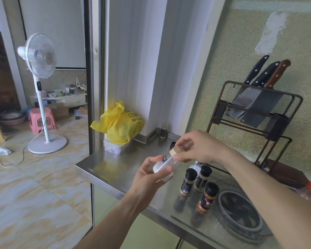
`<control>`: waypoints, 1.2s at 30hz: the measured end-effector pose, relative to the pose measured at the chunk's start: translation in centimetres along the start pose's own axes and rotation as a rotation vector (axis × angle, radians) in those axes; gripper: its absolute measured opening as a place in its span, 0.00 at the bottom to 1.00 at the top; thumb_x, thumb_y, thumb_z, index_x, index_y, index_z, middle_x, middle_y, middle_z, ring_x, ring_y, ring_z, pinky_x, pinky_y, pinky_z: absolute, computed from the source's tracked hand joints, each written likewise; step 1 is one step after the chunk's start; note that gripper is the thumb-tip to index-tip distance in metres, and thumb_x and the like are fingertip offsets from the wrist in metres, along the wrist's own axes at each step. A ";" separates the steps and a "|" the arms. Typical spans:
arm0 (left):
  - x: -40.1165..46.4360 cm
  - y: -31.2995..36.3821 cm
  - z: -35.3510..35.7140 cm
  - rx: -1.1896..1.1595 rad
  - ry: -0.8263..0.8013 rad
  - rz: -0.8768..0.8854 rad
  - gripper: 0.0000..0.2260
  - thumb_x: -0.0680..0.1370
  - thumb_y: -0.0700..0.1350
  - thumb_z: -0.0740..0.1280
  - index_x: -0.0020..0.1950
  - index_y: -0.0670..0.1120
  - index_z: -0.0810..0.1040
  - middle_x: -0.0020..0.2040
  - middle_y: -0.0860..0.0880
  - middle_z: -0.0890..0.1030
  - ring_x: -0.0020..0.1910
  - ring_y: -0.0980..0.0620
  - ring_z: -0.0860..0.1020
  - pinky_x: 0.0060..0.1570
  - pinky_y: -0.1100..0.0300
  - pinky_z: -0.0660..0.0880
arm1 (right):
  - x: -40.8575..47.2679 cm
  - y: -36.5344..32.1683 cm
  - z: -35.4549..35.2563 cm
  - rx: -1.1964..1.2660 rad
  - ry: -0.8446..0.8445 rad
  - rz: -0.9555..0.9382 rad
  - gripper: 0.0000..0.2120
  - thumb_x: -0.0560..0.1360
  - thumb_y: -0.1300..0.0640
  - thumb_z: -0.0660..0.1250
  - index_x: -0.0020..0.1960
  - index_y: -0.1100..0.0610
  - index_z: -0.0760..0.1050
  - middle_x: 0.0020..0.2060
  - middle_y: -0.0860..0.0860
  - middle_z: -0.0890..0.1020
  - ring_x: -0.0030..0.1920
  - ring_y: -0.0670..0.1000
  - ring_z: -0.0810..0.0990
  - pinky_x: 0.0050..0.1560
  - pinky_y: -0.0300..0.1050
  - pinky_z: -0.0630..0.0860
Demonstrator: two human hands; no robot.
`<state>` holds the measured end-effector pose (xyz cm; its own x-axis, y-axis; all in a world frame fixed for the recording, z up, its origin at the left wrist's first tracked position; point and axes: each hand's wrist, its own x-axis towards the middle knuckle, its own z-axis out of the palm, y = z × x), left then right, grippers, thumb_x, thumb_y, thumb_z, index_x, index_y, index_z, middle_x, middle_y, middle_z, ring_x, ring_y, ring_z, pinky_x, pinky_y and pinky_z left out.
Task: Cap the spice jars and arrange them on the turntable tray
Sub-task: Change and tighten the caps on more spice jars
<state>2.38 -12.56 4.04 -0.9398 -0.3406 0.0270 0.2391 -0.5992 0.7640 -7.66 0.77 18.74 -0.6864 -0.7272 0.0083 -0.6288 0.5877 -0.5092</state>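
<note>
Spice jars are the matter here, and one clear jar (164,163) is held tilted in mid-air above the steel counter (115,164), its white contents gathered at the lower end. The left hand (151,178) wraps its fingers round the jar's base, hiding part of it; the right hand (197,148) pinches the tan cap (176,151) sitting at the jar's neck (whether it is fully seated cannot be told, since fingers cover its far side). Nearest the viewer, the round turntable tray (241,211) lies on the counter, partly cut off by the right forearm. Just left of it stand three black-capped jars (206,198), close together, upright. Beyond the hands, a small dark object (172,145) is mostly hidden behind the cap, possibly another lid. Farther back, a small jar (163,132) stands in the corner, a yellow bag (118,123) rests on a plastic box (115,148), and a knife rack (255,108) holds cleavers against the wall.
</note>
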 end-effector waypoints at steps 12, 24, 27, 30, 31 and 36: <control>7.0 -1.9 -1.8 1.319 0.154 0.278 0.23 0.63 0.57 0.78 0.56 0.54 0.80 0.48 0.57 0.85 0.48 0.52 0.82 0.53 0.52 0.79 | 5.9 1.7 5.5 -0.534 0.018 -0.014 0.20 0.69 0.54 0.79 0.60 0.50 0.80 0.58 0.53 0.82 0.59 0.56 0.80 0.56 0.49 0.77; 12.4 -3.1 -5.6 1.667 -0.194 0.038 0.36 0.62 0.62 0.78 0.64 0.50 0.72 0.58 0.51 0.82 0.58 0.46 0.80 0.56 0.51 0.76 | 9.4 4.2 7.7 -0.567 -0.264 0.052 0.26 0.70 0.47 0.78 0.64 0.53 0.78 0.59 0.55 0.82 0.57 0.57 0.81 0.48 0.46 0.75; 15.0 0.0 -5.8 1.696 -0.354 -0.105 0.34 0.67 0.50 0.76 0.72 0.50 0.71 0.66 0.49 0.79 0.64 0.49 0.78 0.62 0.53 0.76 | 11.1 4.1 4.8 -0.471 -0.354 0.096 0.30 0.73 0.37 0.71 0.70 0.50 0.74 0.63 0.50 0.79 0.59 0.53 0.78 0.51 0.46 0.76; 20.1 2.9 -4.9 1.725 -0.278 -0.018 0.27 0.72 0.36 0.65 0.71 0.50 0.74 0.66 0.47 0.79 0.62 0.47 0.80 0.61 0.56 0.77 | 15.6 5.6 1.9 -0.479 -0.210 0.129 0.18 0.80 0.44 0.65 0.66 0.51 0.77 0.63 0.52 0.82 0.62 0.56 0.79 0.60 0.46 0.76; 22.7 3.3 -4.5 1.759 -0.203 0.049 0.27 0.74 0.35 0.63 0.72 0.51 0.73 0.65 0.45 0.78 0.63 0.44 0.79 0.61 0.55 0.76 | 17.7 6.5 1.6 -0.538 -0.180 0.143 0.17 0.80 0.49 0.66 0.66 0.53 0.77 0.63 0.54 0.82 0.63 0.57 0.80 0.60 0.46 0.76; 33.0 1.9 -3.1 1.831 -0.113 0.172 0.32 0.78 0.36 0.64 0.79 0.57 0.63 0.72 0.37 0.66 0.67 0.33 0.74 0.65 0.48 0.74 | 25.8 10.4 3.9 -0.720 -0.269 0.227 0.22 0.78 0.57 0.68 0.72 0.58 0.72 0.67 0.59 0.78 0.66 0.61 0.79 0.60 0.49 0.77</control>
<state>-27.39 -27.15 4.36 -0.9652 -0.2144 0.1499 -0.1375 0.9032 0.4065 -30.44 -13.27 10.33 -0.7720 -0.5691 -0.2832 -0.6287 0.7495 0.2075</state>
